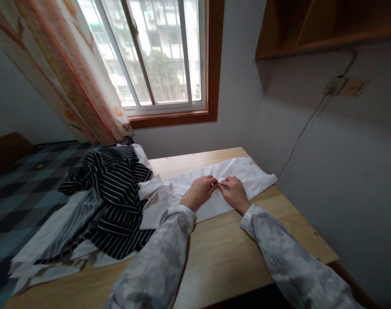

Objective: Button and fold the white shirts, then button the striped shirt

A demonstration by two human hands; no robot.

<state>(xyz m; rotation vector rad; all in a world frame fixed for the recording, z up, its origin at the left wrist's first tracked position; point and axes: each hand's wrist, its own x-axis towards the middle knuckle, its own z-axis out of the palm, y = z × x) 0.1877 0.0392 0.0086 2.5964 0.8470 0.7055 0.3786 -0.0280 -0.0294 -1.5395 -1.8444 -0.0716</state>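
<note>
A white shirt (pixel 179 182) lies lengthwise across the wooden table (pixel 224 253), its collar end at the left and its far end near the right edge. Over its middle, my left hand (pixel 201 191) pinches the cloth between thumb and fingers. Close against it, my right hand (pixel 234 193) pinches the same spot, the fingertips of both hands nearly meeting. Whatever small part of the shirt sits between the fingertips is too small to make out. Grey patterned sleeves cover both forearms.
A heap of black white-striped clothing (pixel 118 184) with white garments under it lies at the left, partly over the table. Beyond it is a bed with a checked cover (pixel 18 214). A curtain (pixel 66 73) hangs by the window; a cable (pixel 301 133) runs down the right wall.
</note>
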